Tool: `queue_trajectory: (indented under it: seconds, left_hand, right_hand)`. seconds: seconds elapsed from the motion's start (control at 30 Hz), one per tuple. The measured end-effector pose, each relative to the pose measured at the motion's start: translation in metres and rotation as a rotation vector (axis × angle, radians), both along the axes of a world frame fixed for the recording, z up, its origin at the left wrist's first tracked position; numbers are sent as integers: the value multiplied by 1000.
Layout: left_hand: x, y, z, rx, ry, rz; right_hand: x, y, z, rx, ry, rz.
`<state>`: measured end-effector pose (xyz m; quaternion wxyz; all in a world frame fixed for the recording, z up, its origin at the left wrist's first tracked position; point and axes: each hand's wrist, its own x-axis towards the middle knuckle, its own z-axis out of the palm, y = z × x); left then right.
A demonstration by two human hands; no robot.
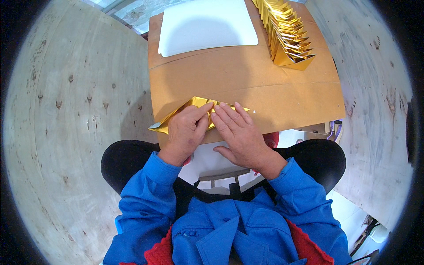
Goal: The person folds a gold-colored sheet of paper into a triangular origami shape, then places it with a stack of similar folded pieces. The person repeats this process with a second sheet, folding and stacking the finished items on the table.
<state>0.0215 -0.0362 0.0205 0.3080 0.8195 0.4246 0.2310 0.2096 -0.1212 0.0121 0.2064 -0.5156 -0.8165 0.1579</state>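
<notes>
A folded piece of gold foil paper (pixel 195 102) lies at the near edge of a brown cardboard sheet (pixel 205 74). My left hand (pixel 188 126) rests on its middle with the fingers curled; whether they pinch the paper cannot be told. Flat on the right part of the paper is my right hand (pixel 237 132), its fingers extended and its thumb apart, beyond the cardboard's near edge. The two hands' fingertips are close together. A pointed end of the paper, showing a pale inner side, sticks out to the left, and another gold tip shows past my right fingers.
A stack of white sheets (pixel 208 28) lies at the back left of the cardboard. At the back right stands a long row of nested folded gold paper pieces (pixel 288 36). Plywood panels (pixel 79 82) flank the cardboard on both sides. My knees are below its near edge.
</notes>
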Motion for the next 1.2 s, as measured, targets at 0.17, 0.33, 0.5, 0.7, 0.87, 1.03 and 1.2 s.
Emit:
queue_trajectory:
  seconds: [0.17, 0.33, 0.5, 0.7, 0.87, 1.03, 1.2]
  left_hand:
    - [-1, 0, -2, -9, -10, 16]
    - [0, 0, -3, -16, -11, 17]
    - [0, -1, -2, -21, -6, 29]
    - [1, -1, -2, -9, 29, 40]
    - [1, -2, -2, -18, -7, 45]
    - [1, -1, -3, -33, 1, 50]
    - [1, -2, -4, -17, 12, 55]
  right_hand:
    - [-1, 0, 2, -16, -8, 4]
    - [-1, 0, 2, -17, -20, 6]
    - [-1, 0, 2, -15, -25, 3]
    - [-1, 0, 3, -29, -30, -2]
    - [-1, 0, 5, -41, -10, -11]
    - [-1, 0, 6, -37, -12, -13]
    - [-1, 0, 5, -41, -20, -11]
